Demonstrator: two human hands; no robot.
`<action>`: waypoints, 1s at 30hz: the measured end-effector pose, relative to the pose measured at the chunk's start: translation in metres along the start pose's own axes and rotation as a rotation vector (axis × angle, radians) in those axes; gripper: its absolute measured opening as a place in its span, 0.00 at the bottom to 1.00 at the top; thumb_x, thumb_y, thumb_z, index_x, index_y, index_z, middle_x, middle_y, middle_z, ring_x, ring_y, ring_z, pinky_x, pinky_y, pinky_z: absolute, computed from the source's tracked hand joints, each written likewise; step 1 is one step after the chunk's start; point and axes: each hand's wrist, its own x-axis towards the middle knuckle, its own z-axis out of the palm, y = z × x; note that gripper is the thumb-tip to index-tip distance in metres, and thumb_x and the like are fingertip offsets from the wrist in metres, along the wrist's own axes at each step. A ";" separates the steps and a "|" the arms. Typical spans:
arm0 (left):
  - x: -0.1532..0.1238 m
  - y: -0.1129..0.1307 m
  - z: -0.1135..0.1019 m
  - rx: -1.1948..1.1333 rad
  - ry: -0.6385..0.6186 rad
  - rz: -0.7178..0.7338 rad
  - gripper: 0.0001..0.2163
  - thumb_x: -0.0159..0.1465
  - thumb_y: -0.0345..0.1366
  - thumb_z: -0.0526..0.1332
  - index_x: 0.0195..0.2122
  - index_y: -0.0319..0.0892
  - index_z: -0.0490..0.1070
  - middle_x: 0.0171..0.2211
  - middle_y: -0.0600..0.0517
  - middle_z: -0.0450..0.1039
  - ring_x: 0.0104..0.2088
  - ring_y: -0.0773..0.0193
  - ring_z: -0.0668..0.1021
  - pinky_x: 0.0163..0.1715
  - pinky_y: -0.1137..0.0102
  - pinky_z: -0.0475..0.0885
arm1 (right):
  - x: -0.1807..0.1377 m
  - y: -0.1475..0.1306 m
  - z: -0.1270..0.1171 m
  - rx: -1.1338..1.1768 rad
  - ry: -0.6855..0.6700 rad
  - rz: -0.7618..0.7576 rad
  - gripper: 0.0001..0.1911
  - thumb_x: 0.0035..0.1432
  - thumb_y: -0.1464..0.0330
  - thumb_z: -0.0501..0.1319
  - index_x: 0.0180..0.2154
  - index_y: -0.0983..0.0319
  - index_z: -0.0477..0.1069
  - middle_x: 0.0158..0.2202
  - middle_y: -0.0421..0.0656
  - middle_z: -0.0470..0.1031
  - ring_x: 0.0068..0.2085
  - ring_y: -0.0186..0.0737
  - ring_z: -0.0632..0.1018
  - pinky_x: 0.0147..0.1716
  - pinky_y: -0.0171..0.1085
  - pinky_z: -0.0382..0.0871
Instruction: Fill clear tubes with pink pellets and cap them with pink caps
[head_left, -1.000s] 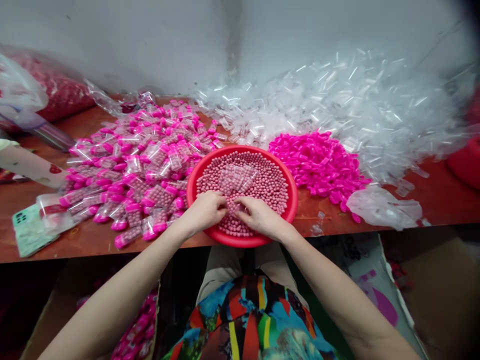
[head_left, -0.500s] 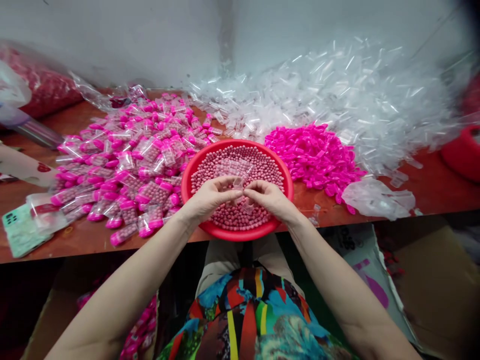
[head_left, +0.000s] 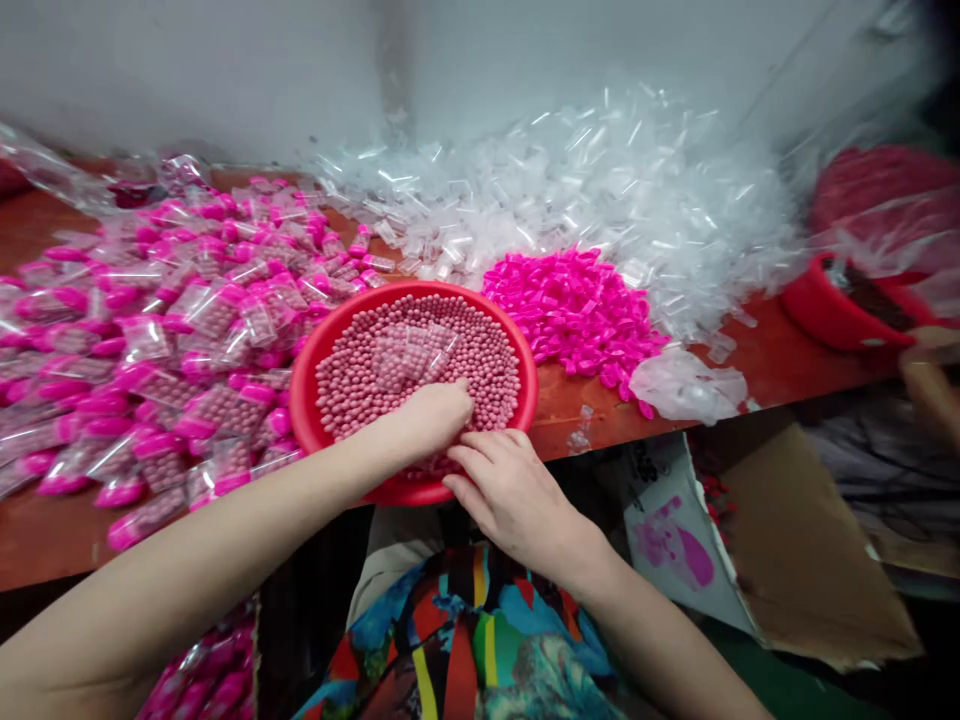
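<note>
A red plastic bowl point(head_left: 526, 385) full of small pink beads point(head_left: 360, 390) sits at the table's front edge. Several clear plastic cases point(head_left: 409, 352) lie on the beads, some with beads inside. My left hand point(head_left: 439, 412) is curled, palm down, over the bowl's right half; its fingertips and anything in them are hidden. Just below it, my right hand point(head_left: 514, 490) bends over the bowl's near right rim. Its fingers are curled toward the left hand, with the thumb lower; whatever is at the fingertips is not clear.
Bead-filled cases with pink caps point(head_left: 202, 340) spread across the left. Bright pink caps point(head_left: 577, 315) are heaped right of the bowl, before a large pile of clear cases point(head_left: 600, 190). Another person's hand point(head_left: 934, 370) is beside a red container point(head_left: 840, 310) at far right.
The view has swung right, and the bowl appears further left. Both hands have dropped from mid-bowl toward its near right rim, from pinching a clear case, the left now crossing above the right.
</note>
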 end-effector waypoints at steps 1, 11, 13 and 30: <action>0.008 0.005 0.006 0.006 -0.017 -0.016 0.11 0.63 0.27 0.56 0.40 0.35 0.77 0.39 0.41 0.74 0.37 0.55 0.79 0.43 0.64 0.71 | -0.005 0.005 -0.003 0.037 0.025 -0.006 0.15 0.70 0.63 0.52 0.47 0.62 0.74 0.48 0.52 0.78 0.51 0.50 0.76 0.53 0.50 0.66; 0.034 0.007 0.026 -0.389 0.059 -0.005 0.10 0.59 0.31 0.63 0.41 0.36 0.76 0.39 0.45 0.78 0.40 0.57 0.79 0.41 0.66 0.74 | -0.010 0.046 -0.003 0.328 0.385 0.094 0.10 0.67 0.69 0.56 0.46 0.57 0.74 0.44 0.44 0.81 0.47 0.42 0.79 0.50 0.45 0.70; 0.026 0.003 0.021 -0.824 0.084 -0.037 0.16 0.57 0.35 0.66 0.47 0.37 0.75 0.42 0.47 0.78 0.42 0.60 0.79 0.44 0.66 0.74 | -0.008 0.054 -0.005 0.378 0.433 0.130 0.11 0.67 0.69 0.55 0.47 0.56 0.74 0.46 0.45 0.80 0.49 0.42 0.79 0.51 0.44 0.71; -0.061 -0.023 -0.012 -1.626 0.118 -0.210 0.22 0.58 0.37 0.69 0.55 0.42 0.74 0.46 0.45 0.77 0.37 0.67 0.77 0.35 0.73 0.71 | 0.051 0.050 0.008 0.182 0.074 0.183 0.13 0.65 0.71 0.53 0.43 0.63 0.76 0.44 0.51 0.81 0.45 0.45 0.81 0.47 0.42 0.72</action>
